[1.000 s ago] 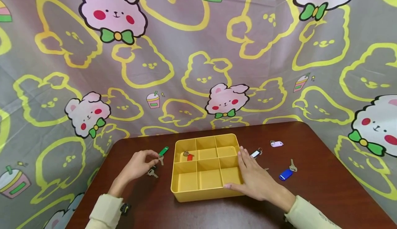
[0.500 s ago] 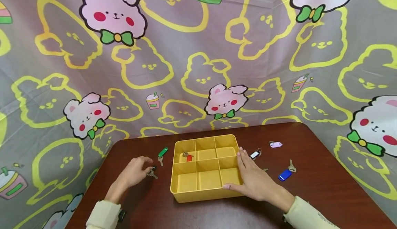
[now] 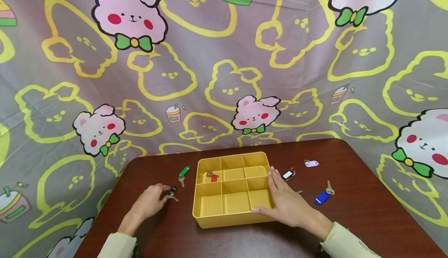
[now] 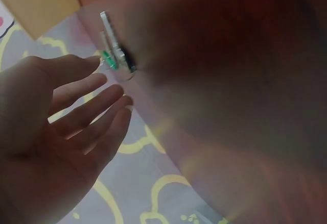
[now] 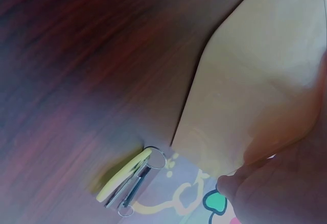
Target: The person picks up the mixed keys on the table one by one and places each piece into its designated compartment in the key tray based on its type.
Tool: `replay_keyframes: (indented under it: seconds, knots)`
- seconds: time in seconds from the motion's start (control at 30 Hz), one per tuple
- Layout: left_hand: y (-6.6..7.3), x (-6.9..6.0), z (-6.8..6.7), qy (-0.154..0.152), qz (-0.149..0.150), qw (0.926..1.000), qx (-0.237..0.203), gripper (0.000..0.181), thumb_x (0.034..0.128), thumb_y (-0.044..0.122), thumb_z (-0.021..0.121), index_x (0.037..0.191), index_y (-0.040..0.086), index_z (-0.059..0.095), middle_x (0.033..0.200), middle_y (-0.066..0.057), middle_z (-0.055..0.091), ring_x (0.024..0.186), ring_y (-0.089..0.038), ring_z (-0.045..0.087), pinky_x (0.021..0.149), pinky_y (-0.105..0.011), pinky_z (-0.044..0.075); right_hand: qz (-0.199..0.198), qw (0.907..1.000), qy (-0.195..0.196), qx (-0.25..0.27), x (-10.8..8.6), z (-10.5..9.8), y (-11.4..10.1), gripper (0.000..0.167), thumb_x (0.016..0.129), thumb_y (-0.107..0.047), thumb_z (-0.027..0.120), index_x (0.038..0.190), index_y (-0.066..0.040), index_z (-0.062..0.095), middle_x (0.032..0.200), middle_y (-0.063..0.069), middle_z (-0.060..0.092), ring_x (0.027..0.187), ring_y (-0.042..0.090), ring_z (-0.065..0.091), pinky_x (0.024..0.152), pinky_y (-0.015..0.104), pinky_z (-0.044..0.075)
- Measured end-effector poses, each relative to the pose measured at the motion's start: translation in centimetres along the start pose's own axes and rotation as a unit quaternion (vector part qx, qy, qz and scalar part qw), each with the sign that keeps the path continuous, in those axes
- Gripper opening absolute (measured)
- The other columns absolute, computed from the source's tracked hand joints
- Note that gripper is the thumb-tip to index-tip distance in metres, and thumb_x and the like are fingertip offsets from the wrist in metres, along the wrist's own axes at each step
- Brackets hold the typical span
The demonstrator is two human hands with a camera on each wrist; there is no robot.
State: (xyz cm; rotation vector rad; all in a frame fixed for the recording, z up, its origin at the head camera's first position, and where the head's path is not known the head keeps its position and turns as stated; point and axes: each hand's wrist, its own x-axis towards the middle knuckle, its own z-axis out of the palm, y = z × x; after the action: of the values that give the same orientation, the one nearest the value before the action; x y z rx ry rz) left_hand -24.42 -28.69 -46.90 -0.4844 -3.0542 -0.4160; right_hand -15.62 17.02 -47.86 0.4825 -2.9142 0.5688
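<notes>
In the head view a yellow six-compartment box (image 3: pixel 235 221) stands on the table, with a red-tagged key (image 3: pixel 214 178) in its back left compartment. My right hand (image 3: pixel 292 205) rests on the box's right side, fingers extended. Left of the box, my left hand (image 3: pixel 148 203) is beside a black-tagged bunch of keys (image 3: pixel 172 194). In the left wrist view, that hand (image 4: pixel 71 106) has loosely bent, spread fingers with nothing in them; the keys (image 4: pixel 117 50) lie past the fingertips. A green-tagged key (image 3: pixel 184 171) lies just behind.
Right of the box lie a key with a black-and-white tag (image 3: pixel 288 174), a pale purple tag (image 3: pixel 311 163) and a blue-tagged key (image 3: pixel 322 197). A yellow tag with keys (image 5: pixel 124 175) shows in the right wrist view. Patterned cloth (image 3: pixel 210 95) hangs around the table.
My left hand has moved away from the green-tagged key, leftward and nearer the front, to beside the black-tagged keys. My right hand has stayed on the box.
</notes>
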Motion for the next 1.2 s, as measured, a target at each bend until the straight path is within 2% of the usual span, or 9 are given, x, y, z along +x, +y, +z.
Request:
replay_keyframes:
  seconds: [0.13, 0.27, 0.47, 0.8, 1.0, 1.2]
  knots:
    - [-0.4, -0.1, 0.8, 0.019, 0.013, 0.9995, 0.020, 0.024, 0.0927, 0.005, 0.076, 0.117, 0.000, 0.077, 0.115, -0.014, 0.076, 0.103, -0.032, 0.075, 0.083, -0.050, 0.062, -0.001, 1.0000, 0.000, 0.003, 0.0, 0.0, 0.0, 0.129, 0.085, -0.090, 0.052, 0.163, 0.009, 0.022, 0.174, 0.028, 0.011, 0.162, 0.043, 0.021, 0.126, 0.056, 0.035]
    - [-0.8, -0.1, 1.5, 0.034, 0.026, 0.9986, 0.032, 0.025, 0.0921, 0.005, 0.076, 0.117, 0.000, 0.077, 0.117, -0.015, 0.076, 0.107, -0.034, 0.074, 0.086, -0.052, 0.062, -0.003, 1.0000, 0.003, 0.005, -0.1, 0.0, 0.0, 0.129, 0.085, -0.089, 0.052, 0.162, 0.010, 0.023, 0.174, 0.029, 0.012, 0.162, 0.044, 0.022, 0.125, 0.057, 0.035]
    - [-1.1, -0.3, 1.9, 0.032, 0.022, 0.9989, 0.027, 0.023, 0.0920, 0.004, 0.075, 0.115, 0.003, 0.077, 0.112, -0.013, 0.078, 0.103, -0.033, 0.076, 0.082, -0.052, 0.062, 0.002, 0.9999, -0.001, 0.010, 0.0, 0.0, 0.0, 0.129, 0.085, -0.090, 0.052, 0.163, 0.008, 0.021, 0.175, 0.028, 0.011, 0.162, 0.043, 0.020, 0.125, 0.056, 0.035]
    - [-1.3, -0.5, 2.1, 0.037, 0.021, 0.9984, 0.038, 0.014, 0.0921, 0.005, 0.075, 0.105, 0.010, 0.076, 0.095, -0.004, 0.078, 0.083, -0.019, 0.072, 0.067, -0.045, 0.057, 0.009, 0.9998, -0.009, 0.016, 0.2, 0.1, 0.1, 0.130, 0.084, -0.091, 0.052, 0.164, 0.007, 0.020, 0.176, 0.026, 0.009, 0.163, 0.040, 0.018, 0.126, 0.055, 0.035]
    - [-1.4, -0.6, 2.3, 0.037, 0.033, 0.9963, 0.070, 0.012, 0.0929, 0.006, 0.075, 0.105, 0.008, 0.076, 0.091, -0.005, 0.078, 0.076, -0.022, 0.072, 0.062, -0.043, 0.055, 0.012, 0.9996, -0.014, 0.023, 0.2, 0.0, 0.0, 0.130, 0.084, -0.090, 0.052, 0.164, 0.006, 0.019, 0.176, 0.025, 0.008, 0.163, 0.040, 0.019, 0.126, 0.055, 0.036]
    - [-1.4, -0.5, 2.1, 0.023, 0.033, 0.9945, 0.096, 0.007, 0.0942, 0.010, 0.075, 0.101, 0.010, 0.075, 0.080, -0.003, 0.074, 0.065, -0.017, 0.066, 0.054, -0.038, 0.049, 0.012, 0.9995, -0.016, 0.026, 0.3, -0.1, 0.1, 0.128, 0.085, -0.087, 0.056, 0.164, 0.006, 0.018, 0.176, 0.025, 0.007, 0.164, 0.039, 0.018, 0.126, 0.055, 0.035]
